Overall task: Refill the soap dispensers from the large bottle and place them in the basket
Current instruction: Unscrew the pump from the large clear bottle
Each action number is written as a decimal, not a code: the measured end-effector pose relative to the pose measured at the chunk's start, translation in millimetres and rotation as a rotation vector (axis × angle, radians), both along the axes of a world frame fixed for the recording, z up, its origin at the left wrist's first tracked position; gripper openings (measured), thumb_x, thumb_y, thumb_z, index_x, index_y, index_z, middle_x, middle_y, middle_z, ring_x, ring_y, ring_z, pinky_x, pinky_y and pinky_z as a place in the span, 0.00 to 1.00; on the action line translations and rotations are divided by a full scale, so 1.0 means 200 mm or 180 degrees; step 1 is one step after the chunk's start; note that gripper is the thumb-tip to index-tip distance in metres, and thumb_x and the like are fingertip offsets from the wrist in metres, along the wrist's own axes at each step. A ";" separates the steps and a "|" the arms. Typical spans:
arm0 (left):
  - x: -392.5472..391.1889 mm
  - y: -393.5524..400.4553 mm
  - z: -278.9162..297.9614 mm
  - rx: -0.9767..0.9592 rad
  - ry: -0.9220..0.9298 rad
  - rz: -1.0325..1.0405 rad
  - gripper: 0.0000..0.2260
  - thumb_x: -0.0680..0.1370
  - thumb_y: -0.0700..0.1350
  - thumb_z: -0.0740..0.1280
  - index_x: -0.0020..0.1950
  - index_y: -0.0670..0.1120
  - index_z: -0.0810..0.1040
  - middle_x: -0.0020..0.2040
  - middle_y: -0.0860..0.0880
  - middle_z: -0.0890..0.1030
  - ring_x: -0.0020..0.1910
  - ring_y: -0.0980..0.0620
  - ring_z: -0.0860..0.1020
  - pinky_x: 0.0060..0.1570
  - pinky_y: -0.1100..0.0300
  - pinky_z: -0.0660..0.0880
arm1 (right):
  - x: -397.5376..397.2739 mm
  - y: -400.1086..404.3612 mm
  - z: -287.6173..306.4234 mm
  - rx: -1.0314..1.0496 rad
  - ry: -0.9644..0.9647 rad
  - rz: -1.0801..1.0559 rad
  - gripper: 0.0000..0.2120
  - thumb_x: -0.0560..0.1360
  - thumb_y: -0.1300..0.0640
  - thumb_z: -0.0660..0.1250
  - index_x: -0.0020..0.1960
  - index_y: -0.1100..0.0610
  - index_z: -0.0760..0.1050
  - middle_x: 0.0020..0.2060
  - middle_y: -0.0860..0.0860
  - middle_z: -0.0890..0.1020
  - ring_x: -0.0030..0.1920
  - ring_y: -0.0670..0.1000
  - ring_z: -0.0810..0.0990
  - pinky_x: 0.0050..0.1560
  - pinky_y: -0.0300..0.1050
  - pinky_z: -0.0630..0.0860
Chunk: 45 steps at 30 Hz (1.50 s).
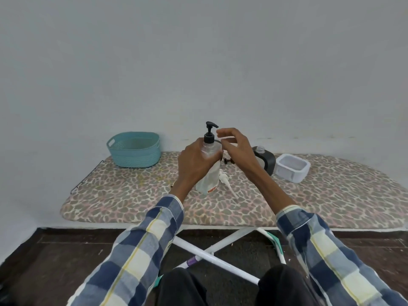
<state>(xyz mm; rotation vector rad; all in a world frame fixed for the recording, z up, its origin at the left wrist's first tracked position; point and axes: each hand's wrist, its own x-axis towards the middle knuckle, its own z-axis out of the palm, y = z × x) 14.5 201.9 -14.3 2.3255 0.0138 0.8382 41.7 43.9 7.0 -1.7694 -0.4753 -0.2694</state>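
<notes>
Left hand grips my clear pump dispenser; right hand fingers loosely open at 3 o'clock; basket at 9.

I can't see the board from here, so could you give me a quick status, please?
Left hand grips dispenser. Right hand open beside pump. Basket clear.

Soft even light, faint shadows, edges bowed.
</notes>
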 end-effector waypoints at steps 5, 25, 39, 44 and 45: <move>0.07 0.00 -0.02 0.0036 0.0123 0.0085 0.29 0.74 0.69 0.73 0.64 0.49 0.79 0.52 0.50 0.87 0.50 0.47 0.86 0.43 0.56 0.73 | 0.03 0.12 0.03 0.0132 -0.0108 -0.0180 0.19 0.71 0.49 0.84 0.57 0.52 0.81 0.52 0.47 0.85 0.48 0.44 0.84 0.50 0.35 0.80; 0.08 -0.10 -0.08 -0.0120 -0.0204 0.0458 0.19 0.76 0.52 0.75 0.62 0.44 0.80 0.46 0.46 0.87 0.45 0.42 0.86 0.41 0.56 0.72 | 0.07 0.21 -0.03 0.0073 -0.0359 -0.0855 0.21 0.67 0.40 0.84 0.51 0.48 0.80 0.43 0.39 0.85 0.44 0.39 0.83 0.49 0.38 0.81; 0.02 -0.15 -0.07 -0.0290 -0.0579 0.0439 0.25 0.75 0.63 0.76 0.65 0.49 0.81 0.50 0.50 0.88 0.48 0.45 0.86 0.47 0.52 0.80 | 0.09 0.04 -0.03 0.0295 -0.0088 0.0039 0.16 0.83 0.65 0.67 0.69 0.55 0.78 0.58 0.46 0.88 0.59 0.45 0.86 0.63 0.48 0.82; 0.01 -0.18 -0.07 -0.0278 -0.0507 0.0448 0.24 0.75 0.61 0.76 0.65 0.50 0.80 0.52 0.51 0.87 0.50 0.45 0.86 0.46 0.54 0.76 | 0.04 0.02 -0.02 0.0365 0.0060 0.0085 0.10 0.82 0.53 0.71 0.63 0.51 0.79 0.56 0.45 0.85 0.53 0.45 0.84 0.57 0.47 0.82; 0.01 -0.17 -0.07 -0.0269 -0.0447 0.0457 0.22 0.75 0.60 0.76 0.63 0.50 0.80 0.51 0.50 0.87 0.49 0.45 0.86 0.45 0.55 0.73 | 0.03 0.03 -0.01 0.0260 0.0035 0.0087 0.14 0.79 0.47 0.75 0.62 0.49 0.78 0.56 0.44 0.85 0.51 0.43 0.84 0.54 0.45 0.82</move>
